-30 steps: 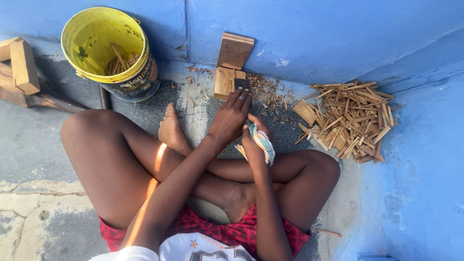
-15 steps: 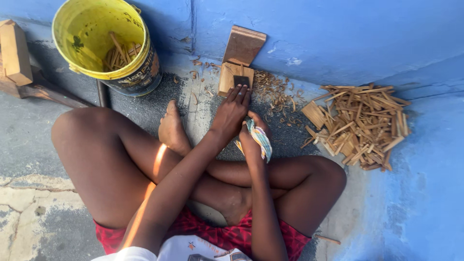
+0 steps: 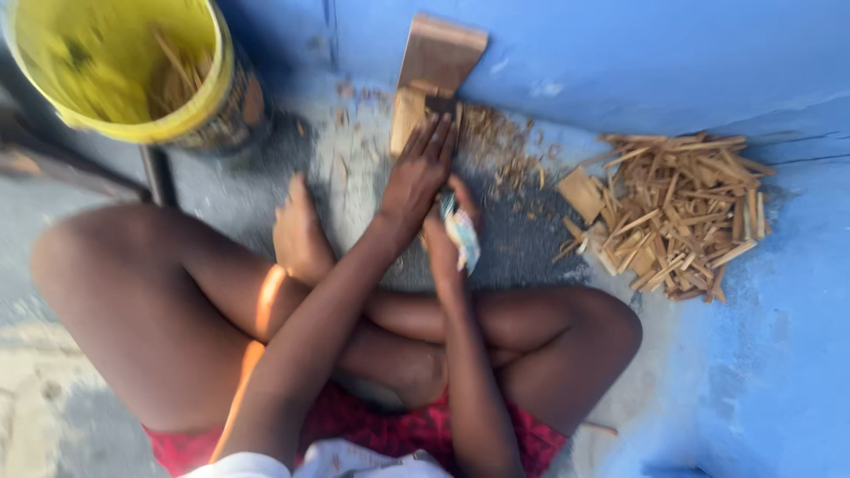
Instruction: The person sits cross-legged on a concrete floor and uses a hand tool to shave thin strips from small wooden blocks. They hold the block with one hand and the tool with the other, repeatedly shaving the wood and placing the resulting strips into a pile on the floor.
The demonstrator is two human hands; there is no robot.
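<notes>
I sit cross-legged on the ground facing a blue wall. My left hand (image 3: 416, 173) reaches forward, fingers resting on a small wooden block (image 3: 409, 119) that stands on the ground by a slanted wooden board (image 3: 440, 53) leaning on the wall. My right hand (image 3: 447, 230) is just behind it, closed around a handle wrapped in pale patterned cloth (image 3: 462, 239); the tool's working end is hidden. The frame is blurred.
A yellow bucket (image 3: 133, 124) holding several wooden sticks stands at the left. A pile of split wooden sticks (image 3: 677, 212) lies at the right against the blue wall. Wood chips (image 3: 509, 150) litter the ground near the block. A dark bar (image 3: 159, 177) lies by the bucket.
The view has moved closer and shifted; my hands stay at the block, the left hand still on it and the right still holding the wrapped handle.
</notes>
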